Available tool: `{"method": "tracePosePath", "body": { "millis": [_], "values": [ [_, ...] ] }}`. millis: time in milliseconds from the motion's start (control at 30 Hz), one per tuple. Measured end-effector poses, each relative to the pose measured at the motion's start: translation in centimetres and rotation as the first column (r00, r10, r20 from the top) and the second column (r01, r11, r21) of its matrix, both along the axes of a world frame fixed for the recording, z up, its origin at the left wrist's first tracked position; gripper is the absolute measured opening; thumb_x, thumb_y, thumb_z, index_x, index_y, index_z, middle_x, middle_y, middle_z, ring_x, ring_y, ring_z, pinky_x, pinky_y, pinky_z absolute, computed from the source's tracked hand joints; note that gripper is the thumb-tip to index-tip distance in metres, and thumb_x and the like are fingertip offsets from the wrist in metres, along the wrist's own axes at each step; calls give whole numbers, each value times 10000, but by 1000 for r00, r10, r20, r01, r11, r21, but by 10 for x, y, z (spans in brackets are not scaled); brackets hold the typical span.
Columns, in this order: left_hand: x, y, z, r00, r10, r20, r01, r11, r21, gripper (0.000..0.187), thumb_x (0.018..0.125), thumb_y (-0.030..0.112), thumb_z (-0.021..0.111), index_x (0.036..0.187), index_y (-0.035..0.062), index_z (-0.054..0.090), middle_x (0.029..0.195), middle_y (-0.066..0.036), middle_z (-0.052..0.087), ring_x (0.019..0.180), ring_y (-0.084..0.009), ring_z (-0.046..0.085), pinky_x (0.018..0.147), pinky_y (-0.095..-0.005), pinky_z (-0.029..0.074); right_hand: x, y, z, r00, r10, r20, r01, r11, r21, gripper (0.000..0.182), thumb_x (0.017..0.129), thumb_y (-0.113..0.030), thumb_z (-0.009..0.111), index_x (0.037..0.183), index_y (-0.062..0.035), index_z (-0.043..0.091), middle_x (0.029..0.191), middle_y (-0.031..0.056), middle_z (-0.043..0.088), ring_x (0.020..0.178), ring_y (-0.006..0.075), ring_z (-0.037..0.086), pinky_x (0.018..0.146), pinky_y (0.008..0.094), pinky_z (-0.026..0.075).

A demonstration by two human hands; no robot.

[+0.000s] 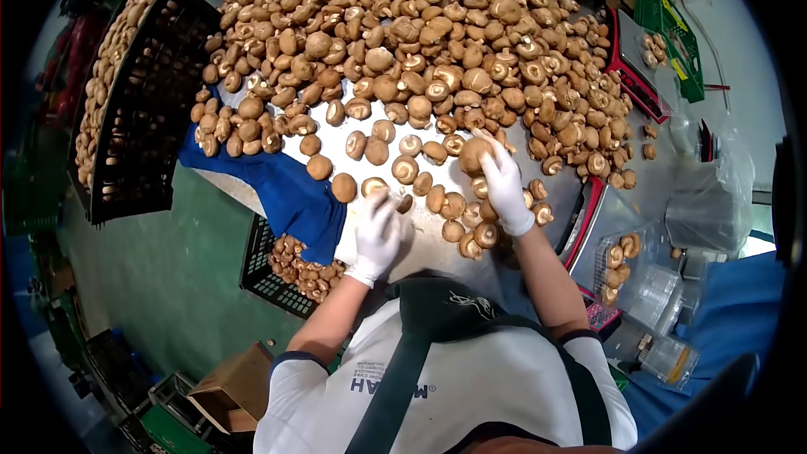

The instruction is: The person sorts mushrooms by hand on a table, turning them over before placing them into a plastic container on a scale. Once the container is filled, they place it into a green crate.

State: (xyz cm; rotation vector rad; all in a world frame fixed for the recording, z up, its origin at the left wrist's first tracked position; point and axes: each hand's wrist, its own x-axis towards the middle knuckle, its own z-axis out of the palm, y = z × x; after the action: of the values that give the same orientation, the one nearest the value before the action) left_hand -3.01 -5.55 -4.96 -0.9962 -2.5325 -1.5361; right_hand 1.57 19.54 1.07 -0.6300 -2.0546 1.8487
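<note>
Beyond my white-gloved left hand (378, 240) and white-gloved right hand (506, 189): heaped brown-capped mushrooms (395, 42).
Beside my left wrist: crumpled blue cloth (290, 197).
Large round brown mushroom (472, 156): clamped in my right fingers, left of the palm.
Left grip: blurred near loose mushrooms; I can't tell whether it's closed.

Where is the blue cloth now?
In the head view, the blue cloth is left of centre, between the big black crate and the person's gloved left hand.
</note>
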Motion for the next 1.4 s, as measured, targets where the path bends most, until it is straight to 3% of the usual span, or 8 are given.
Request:
{"method": "tracePosePath", "body": {
  "millis": [300,467,500,633,867,1067,1233,1400],
  "values": [
    [-3,24,56,935,-127,332,58,976,212,457,844,-30,588,1292,24,517,1321,-132,479,1247,-256,493,1011,-357,443,19,-28,16,982,-74,-173,-84,648,-757,351,1036,-204,437,1286,30,516,1225,122,602,1120,203,596,953,329,484],
    [17,56,59,912,-309,269,250,940,233,492,866,43,653,1333,1,503,1287,-147,566,1203,-260,543,1014,-340,431,46,-48,12,962,155,226,-46,903,-428,446,1049,-354,404,1135,27,619,884,63,688,771,131,648,719,271,530],
    [25,61,58,543,-325,774,-70,901,427,395,939,69,574,1322,-7,513,1238,-130,603,1152,-235,584,991,-327,450,49,-45,17,958,173,231,-58,899,-434,489,1053,-374,375,1153,43,611,865,84,703,758,141,653,713,265,527],
    [4,45,48,10,-597,803,-391,736,552,394,1027,291,475,1321,28,481,1220,-104,599,1058,-192,609,867,-320,516,58,-26,20,970,160,183,-110,960,-256,454,1051,-296,374,1253,67,558,910,125,720,767,149,658,740,270,528],
    [2,17,33,-3,-624,781,-565,646,513,409,1025,254,481,1365,30,442,1283,-123,570,1111,-219,604,916,-329,528,2,-15,15,955,6,295,-104,942,318,362,943,-190,563,1272,-43,590,1017,95,700,860,188,657,791,303,517],
    [14,-2,25,7,-604,797,-558,659,504,436,1008,219,512,1402,56,420,1328,-122,533,1190,-234,572,990,-341,500,-52,-31,-51,930,38,366,-341,463,818,381,825,-202,673,1190,-99,639,1114,132,660,1016,344,571,903,411,477],
    [24,-9,23,-46,-570,820,-576,686,445,433,1009,261,518,1379,53,435,1286,-126,572,1171,-250,589,959,-337,512,-22,-24,-43,977,99,188,-178,865,470,379,870,-191,643,1226,-59,626,1076,241,663,996,374,636,875,407,501],
    [29,-3,27,-111,-578,809,-464,750,472,435,1002,276,497,1385,79,430,1286,-114,573,1106,-243,610,927,-374,513,24,-36,5,990,49,132,-47,999,-18,351,995,-200,533,1256,26,595,1152,109,669,1021,131,608,879,265,481]
  ]
}}
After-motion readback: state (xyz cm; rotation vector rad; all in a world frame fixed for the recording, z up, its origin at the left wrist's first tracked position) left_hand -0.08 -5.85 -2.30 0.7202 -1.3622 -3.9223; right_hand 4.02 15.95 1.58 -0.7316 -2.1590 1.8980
